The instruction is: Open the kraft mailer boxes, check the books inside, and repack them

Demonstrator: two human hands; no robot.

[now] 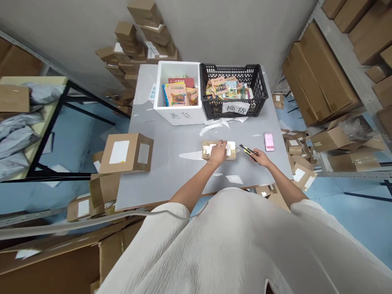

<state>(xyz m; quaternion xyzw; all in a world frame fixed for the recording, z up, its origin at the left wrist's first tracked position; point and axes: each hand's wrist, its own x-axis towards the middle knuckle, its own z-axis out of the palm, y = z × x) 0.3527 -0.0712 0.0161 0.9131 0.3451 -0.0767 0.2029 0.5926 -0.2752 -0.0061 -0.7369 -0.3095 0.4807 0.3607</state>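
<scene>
A small cardboard box (207, 152) with white labels lies flat on the grey table (165, 147). My left hand (219, 151) is closed over its middle, with fingers bent across the top and hiding part of the labels. To the right of the box, my right hand (261, 157) grips a yellow and black box cutter (248, 150). The cutter's tip points up and left toward the box, a short gap away from it.
Behind the box stand a white bin (180, 116) and a black plastic crate (260, 96), both holding books. A phone (269, 142) lies to the right. A larger carton (122, 153) sits at the table's left edge. Paper scraps (234, 179) lie about.
</scene>
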